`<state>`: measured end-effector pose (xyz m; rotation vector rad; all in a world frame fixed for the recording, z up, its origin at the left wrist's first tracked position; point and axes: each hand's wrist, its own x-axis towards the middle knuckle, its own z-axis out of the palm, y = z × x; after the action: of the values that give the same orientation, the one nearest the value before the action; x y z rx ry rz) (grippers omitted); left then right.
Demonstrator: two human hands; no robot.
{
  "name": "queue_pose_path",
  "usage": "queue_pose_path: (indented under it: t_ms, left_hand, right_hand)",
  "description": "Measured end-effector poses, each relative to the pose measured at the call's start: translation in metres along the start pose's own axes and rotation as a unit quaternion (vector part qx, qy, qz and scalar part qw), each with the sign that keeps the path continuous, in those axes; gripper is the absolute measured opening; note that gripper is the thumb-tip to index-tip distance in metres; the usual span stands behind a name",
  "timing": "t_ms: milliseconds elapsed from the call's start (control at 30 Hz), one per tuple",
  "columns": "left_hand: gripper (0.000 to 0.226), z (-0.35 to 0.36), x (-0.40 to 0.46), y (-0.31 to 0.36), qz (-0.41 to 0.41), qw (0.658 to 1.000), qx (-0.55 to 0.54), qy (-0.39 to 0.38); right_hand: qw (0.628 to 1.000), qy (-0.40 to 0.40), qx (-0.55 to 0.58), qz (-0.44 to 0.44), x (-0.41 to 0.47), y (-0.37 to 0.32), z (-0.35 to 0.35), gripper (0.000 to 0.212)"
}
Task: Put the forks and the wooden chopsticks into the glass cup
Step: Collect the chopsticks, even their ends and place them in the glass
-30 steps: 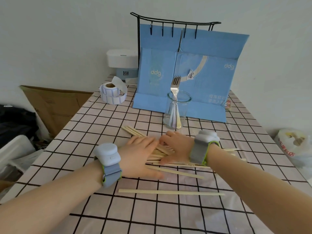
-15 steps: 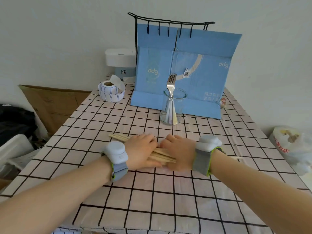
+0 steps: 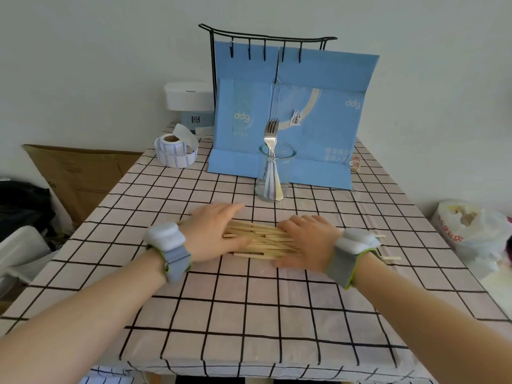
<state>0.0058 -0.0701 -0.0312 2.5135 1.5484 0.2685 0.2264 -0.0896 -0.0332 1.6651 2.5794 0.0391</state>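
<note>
A glass cup point(image 3: 273, 173) stands on the checked tablecloth point(image 3: 249, 314) in front of a blue box, with forks point(image 3: 271, 134) upright inside it, tines up. Several wooden chopsticks point(image 3: 263, 239) lie gathered in a loose bundle on the cloth, nearer to me than the cup. My left hand point(image 3: 216, 231) rests flat over the bundle's left end, fingers stretched out. My right hand point(image 3: 304, 242) lies palm down over the right end. A few stick tips point(image 3: 390, 258) poke out beyond my right wrist. Neither hand lifts the bundle.
A flattened blue box point(image 3: 318, 120) leans on a black wire rack point(image 3: 266, 40) behind the cup. A roll of labels point(image 3: 174, 151) and a white container point(image 3: 188, 98) sit at the back left. A plastic bag point(image 3: 471, 231) lies off the table's right edge.
The scattered chopsticks have been swept into one bundle. My hands, close together half a second ago, have slid apart toward the bundle's two ends.
</note>
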Motion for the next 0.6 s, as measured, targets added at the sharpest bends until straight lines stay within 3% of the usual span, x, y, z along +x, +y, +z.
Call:
queue_pose_path:
  t_ms: [133, 200, 267, 367, 467, 600]
  left_hand:
    - [0.067, -0.004, -0.015, -0.049, -0.143, 0.988, -0.028, 0.051]
    - [0.057, -0.001, -0.020, -0.069, -0.200, 0.974, -0.086, 0.064]
    - [0.055, 0.000, -0.019, -0.080, -0.234, 0.955, -0.169, 0.068]
    - [0.054, -0.004, -0.011, -0.079, -0.241, 0.926, -0.282, 0.074]
    - [0.060, -0.005, -0.001, -0.071, -0.280, 0.890, -0.351, 0.081]
    - [0.067, 0.004, 0.003, -0.045, -0.268, 0.858, -0.434, 0.061]
  right_hand:
    - [0.991, -0.011, 0.079, 0.109, -0.028, 0.039, 0.003, 0.093]
    - [0.970, 0.024, 0.138, 0.201, -0.038, 0.061, 0.007, 0.073]
    - [0.931, 0.064, 0.221, 0.281, -0.047, 0.084, 0.011, 0.050]
    - [0.830, 0.120, 0.404, 0.364, -0.054, 0.101, 0.019, 0.052]
    - [0.775, 0.174, 0.472, 0.381, -0.046, 0.094, 0.021, 0.052]
    - [0.767, 0.191, 0.476, 0.384, -0.030, 0.065, 0.019, 0.047]
